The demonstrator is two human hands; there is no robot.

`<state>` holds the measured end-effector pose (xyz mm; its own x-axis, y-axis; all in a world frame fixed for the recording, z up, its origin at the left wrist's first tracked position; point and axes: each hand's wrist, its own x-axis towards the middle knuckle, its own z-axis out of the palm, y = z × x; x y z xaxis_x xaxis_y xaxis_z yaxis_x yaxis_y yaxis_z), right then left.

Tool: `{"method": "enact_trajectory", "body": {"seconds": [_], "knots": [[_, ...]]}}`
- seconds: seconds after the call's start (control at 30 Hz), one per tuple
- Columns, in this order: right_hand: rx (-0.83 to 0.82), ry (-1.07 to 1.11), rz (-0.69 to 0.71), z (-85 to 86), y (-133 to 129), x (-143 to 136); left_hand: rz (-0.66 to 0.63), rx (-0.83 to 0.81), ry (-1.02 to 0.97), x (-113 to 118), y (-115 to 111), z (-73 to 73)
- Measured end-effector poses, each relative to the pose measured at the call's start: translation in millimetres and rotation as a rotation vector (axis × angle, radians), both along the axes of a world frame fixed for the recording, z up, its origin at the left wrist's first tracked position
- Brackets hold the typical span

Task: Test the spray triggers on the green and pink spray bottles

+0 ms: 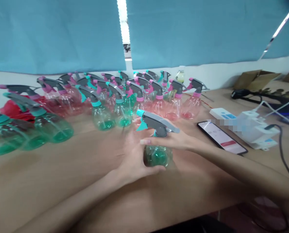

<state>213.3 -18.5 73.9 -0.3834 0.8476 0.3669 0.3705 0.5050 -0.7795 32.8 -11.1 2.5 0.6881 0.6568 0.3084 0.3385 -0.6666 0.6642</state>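
A green spray bottle (158, 157) with a grey and turquoise trigger head stands upright in front of me, nozzle to the left. My left hand (134, 160) is wrapped round the lower body from the left, its thumb across the front. Around the neck, just under the trigger head, my right hand (168, 141) is closed, the thumb reaching left. Most fingers of both hands are hidden behind the bottle or blurred. Beyond the hands stand more green spray bottles (104, 118) and pink spray bottles (159, 106) in a loose cluster.
On the right lie a phone (222, 137) and a white power strip (223, 115) with a white adapter (251, 124) and cables. Behind them is an open cardboard box (254, 81). Red plastic (15, 108) lies among the bottles at left. The table's front edge runs along the bottom right.
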Motion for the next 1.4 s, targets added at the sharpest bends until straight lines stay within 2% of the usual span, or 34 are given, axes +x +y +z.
{"method": "enact_trajectory", "body": {"seconds": [0.1,0.23,0.33,0.43,0.67,0.9,1.13,1.27,1.4], "knots": [[0.001,0.062,-0.049,-5.6,7.1,5.0,-0.048,0.084,0.003,8.6,13.9,5.7],[0.014,0.132,-0.069,-9.6,17.8,7.1,-0.024,0.106,0.046,8.1,26.8,6.8],[0.047,0.171,-0.102,-7.1,23.1,5.7,0.034,0.113,0.105,0.2,30.3,2.7],[0.052,0.176,-0.170,-4.0,27.9,4.2,0.070,0.194,0.187,-11.2,31.7,-0.9],[-0.059,0.195,-0.266,-2.6,36.7,1.2,0.190,0.317,0.369,-34.2,39.5,-6.4],[-0.026,0.161,-0.230,0.8,35.9,-2.7,0.196,0.331,0.410,-34.2,40.1,-7.5],[-0.081,0.181,-0.236,2.3,36.4,-4.8,0.195,0.363,0.421,-33.2,38.1,-10.8],[-0.033,0.184,-0.237,-0.9,37.5,-3.3,0.201,0.382,0.442,-31.6,37.5,-10.2],[0.009,0.268,-0.179,-0.1,36.5,-4.1,0.202,0.391,0.437,-30.7,36.6,-9.5]]}}
